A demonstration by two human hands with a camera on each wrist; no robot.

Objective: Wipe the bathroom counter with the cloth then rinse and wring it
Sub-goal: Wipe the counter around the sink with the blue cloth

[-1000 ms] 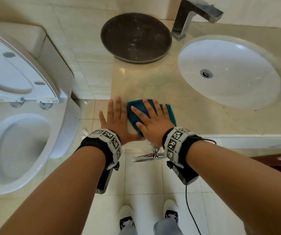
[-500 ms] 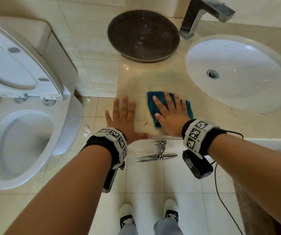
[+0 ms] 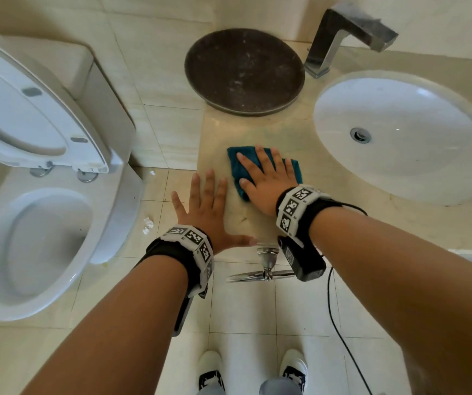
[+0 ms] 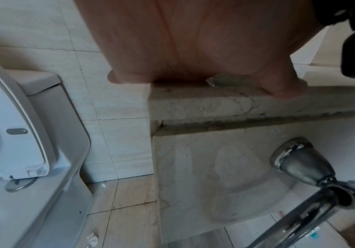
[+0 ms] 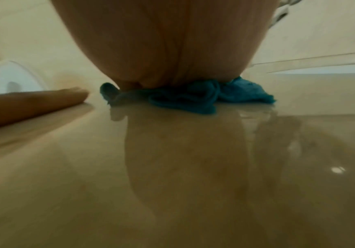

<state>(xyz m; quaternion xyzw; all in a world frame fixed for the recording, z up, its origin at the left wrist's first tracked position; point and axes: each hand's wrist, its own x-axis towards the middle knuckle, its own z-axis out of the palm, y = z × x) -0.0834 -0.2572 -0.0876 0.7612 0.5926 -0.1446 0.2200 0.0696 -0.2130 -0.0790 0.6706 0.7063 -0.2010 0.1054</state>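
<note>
A teal cloth (image 3: 236,163) lies flat on the beige marble counter (image 3: 260,132), left of the sink. My right hand (image 3: 266,175) presses down on the cloth with straight, spread fingers; the cloth (image 5: 244,94) bunches under the palm in the right wrist view. My left hand (image 3: 206,206) lies flat at the counter's left front corner, fingers straight, thumb along the front edge, holding nothing. In the left wrist view the palm (image 4: 193,42) rests on the counter's edge (image 4: 214,104).
A white oval sink (image 3: 400,138) with a chrome tap (image 3: 343,38) sits at right. A dark round tray (image 3: 243,69) stands at the counter's back. A white toilet (image 3: 38,195) with raised lid is left. A chrome towel bar (image 3: 263,273) juts below the counter front.
My right hand has slid the cloth rightward and a little away from the front edge, apart from the left hand. The left hand stays flat at the corner.
</note>
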